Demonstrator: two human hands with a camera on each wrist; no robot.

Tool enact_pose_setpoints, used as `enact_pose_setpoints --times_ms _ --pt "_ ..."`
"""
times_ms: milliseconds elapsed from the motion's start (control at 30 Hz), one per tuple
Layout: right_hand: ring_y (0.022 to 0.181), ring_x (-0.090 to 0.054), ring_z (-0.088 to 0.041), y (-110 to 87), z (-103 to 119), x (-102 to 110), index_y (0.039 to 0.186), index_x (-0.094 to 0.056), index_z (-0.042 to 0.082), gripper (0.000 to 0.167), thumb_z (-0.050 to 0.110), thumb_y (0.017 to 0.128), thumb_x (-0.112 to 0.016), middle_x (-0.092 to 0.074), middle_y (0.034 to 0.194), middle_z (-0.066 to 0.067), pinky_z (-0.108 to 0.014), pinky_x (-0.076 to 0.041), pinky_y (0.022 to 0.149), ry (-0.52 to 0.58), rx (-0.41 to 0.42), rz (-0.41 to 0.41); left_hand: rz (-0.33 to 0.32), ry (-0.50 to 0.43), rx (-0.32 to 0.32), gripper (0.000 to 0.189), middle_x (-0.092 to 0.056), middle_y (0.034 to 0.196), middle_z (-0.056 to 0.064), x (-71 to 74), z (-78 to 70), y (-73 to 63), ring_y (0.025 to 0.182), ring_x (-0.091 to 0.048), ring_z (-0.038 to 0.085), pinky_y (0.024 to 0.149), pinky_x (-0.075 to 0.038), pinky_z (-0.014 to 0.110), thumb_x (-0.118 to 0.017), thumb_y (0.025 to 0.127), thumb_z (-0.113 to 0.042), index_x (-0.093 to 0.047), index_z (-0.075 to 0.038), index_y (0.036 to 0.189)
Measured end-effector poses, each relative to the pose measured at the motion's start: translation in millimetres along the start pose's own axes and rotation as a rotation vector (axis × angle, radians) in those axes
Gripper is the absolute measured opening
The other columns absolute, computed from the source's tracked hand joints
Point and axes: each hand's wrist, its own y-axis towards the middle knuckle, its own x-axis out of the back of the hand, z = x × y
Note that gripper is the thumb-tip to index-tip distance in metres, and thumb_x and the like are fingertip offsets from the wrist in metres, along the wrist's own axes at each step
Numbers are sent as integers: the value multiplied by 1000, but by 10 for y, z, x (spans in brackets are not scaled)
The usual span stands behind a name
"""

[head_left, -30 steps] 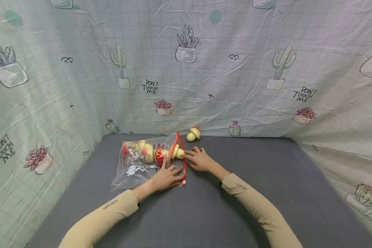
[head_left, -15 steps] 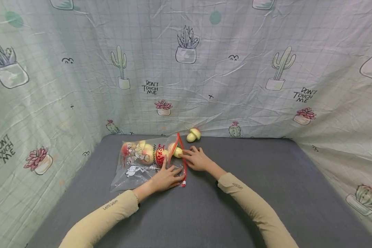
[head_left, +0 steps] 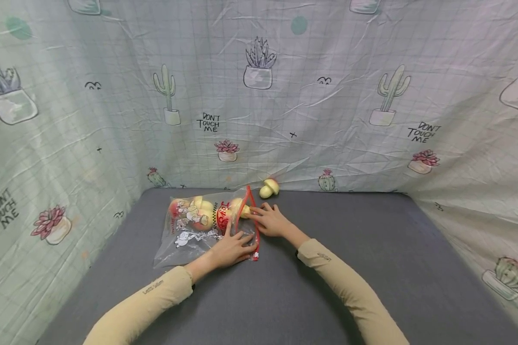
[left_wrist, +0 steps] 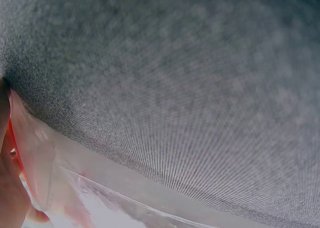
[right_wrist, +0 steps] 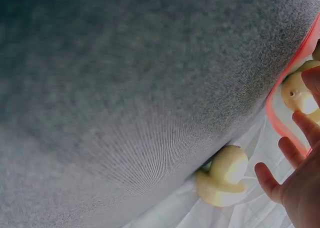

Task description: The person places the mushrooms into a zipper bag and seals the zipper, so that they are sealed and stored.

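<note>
Mushroom-shaped toy touched by right hand, fingers spread.
Stem-end spot ahead is shown only by right wrist view; bag is pressed under spread left hand.

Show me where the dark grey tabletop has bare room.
Bare: the tabletop right of the beige right sleeve, back to the cactus-print curtain; also between right and left sleeve. Crowded: the clear red-edged plastic bag, left hand on it, right hand at its mouth, yellow mushroom-shaped object near the curtain.
</note>
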Motion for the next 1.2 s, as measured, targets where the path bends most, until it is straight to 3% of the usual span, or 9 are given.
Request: enact_pose_setpoints --times_ms 1000,1200 --pt "119 -36 -22 137 54 11 138 -32 30 52 32 89 -50 -28 146 3 -44 -37 84 -82 -40 91 16 28 6 39 -56 125 -2 73 -4 -11 104 -53 21 92 -24 69 -46 88 -47 -52 -33 123" --pt "117 -37 -21 111 32 40 138 -33 30 52 30 89 -50 -28 146 5 -43 -37 83 -60 -43 64 -2 24 8 39 -57 123 -2 33 8 -9 103 -53 21 92 -24 69 -48 87 -47 -53 -33 123"
